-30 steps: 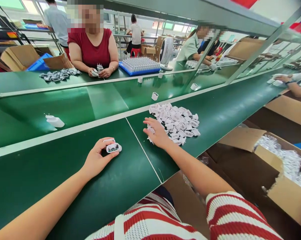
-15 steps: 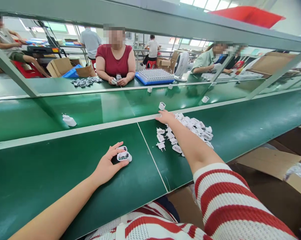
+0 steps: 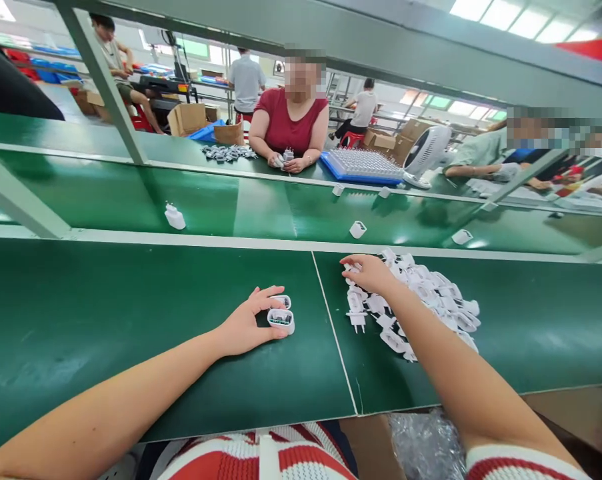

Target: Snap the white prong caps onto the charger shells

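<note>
Two white charger housings (image 3: pixel 281 321), smooth plastic, oval in section, stood side by side on the green table (image 3: pixel 81 300), their open tops showing dark components. The left hand (image 3: pixel 245 325) held the pair, thumb against the nearer one and fingers curved around the farther.

One right hand (image 3: pixel 371 272), fingers bent downward over the near-left fringe of the heap, touched a small white part; whether it was pinched could not be told.

One loose heap of white plug covers (image 3: pixel 431 287), hard plastic, many with oval plates and paired pins, lay partly beneath the right forearm. One cover at its left side pointed its pins toward the front edge.

One pale seam (image 3: pixel 333 333), thin and straight, ran from back to front between the housings and the heap. Open green surface, faintly glossy, extended left of the left hand; a narrower strip separated the housings from the seam.

One flat pale rail (image 3: pixel 221 241) bordered the far side. Beyond it, on a shiny green conveyor belt (image 3: pixel 265 207): one pinned white charger (image 3: pixel 175 217), tilted.

One bundle of crinkled clear plastic (image 3: pixel 425 440), below the front edge, beside the right forearm.
</note>
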The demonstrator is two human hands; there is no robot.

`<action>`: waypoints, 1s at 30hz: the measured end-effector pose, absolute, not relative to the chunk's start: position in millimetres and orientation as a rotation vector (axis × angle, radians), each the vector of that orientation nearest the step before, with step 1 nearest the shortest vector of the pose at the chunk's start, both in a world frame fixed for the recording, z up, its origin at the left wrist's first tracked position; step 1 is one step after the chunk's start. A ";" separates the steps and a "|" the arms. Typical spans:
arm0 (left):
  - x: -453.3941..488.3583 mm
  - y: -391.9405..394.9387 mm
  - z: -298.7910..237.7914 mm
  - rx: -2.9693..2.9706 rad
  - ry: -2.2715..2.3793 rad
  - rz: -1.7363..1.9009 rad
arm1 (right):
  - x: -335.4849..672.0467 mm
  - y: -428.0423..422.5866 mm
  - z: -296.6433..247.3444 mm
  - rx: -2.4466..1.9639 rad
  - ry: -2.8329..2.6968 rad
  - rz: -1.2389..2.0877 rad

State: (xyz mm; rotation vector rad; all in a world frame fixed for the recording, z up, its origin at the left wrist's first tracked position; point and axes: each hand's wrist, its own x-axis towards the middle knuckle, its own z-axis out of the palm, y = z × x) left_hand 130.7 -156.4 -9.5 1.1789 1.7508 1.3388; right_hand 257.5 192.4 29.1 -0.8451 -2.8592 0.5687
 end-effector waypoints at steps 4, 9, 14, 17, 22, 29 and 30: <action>132.2 -161.2 -7.7 1.110 1.705 1.455 | 259.6 181.5 31.3 -0.826 -2.686 0.730; 133.0 -169.3 5.7 1.175 1.794 1.615 | 260.1 153.1 43.9 -0.820 -2.457 1.020; 123.6 -169.9 0.9 0.891 1.980 1.736 | 250.7 91.3 61.0 -0.452 -1.917 2.152; 119.2 -167.4 -3.5 0.755 1.997 1.792 | 243.9 61.0 64.4 -0.268 -1.663 2.544; 121.2 -172.0 4.2 0.854 2.088 1.819 | 242.3 43.5 59.7 -0.219 -1.484 2.746; 128.7 -176.8 5.9 1.219 2.109 1.717 | 245.9 41.7 44.3 -0.243 -1.493 2.690; 130.1 -176.7 6.7 1.284 2.100 1.705 | 247.6 40.9 43.1 -0.231 -1.514 2.658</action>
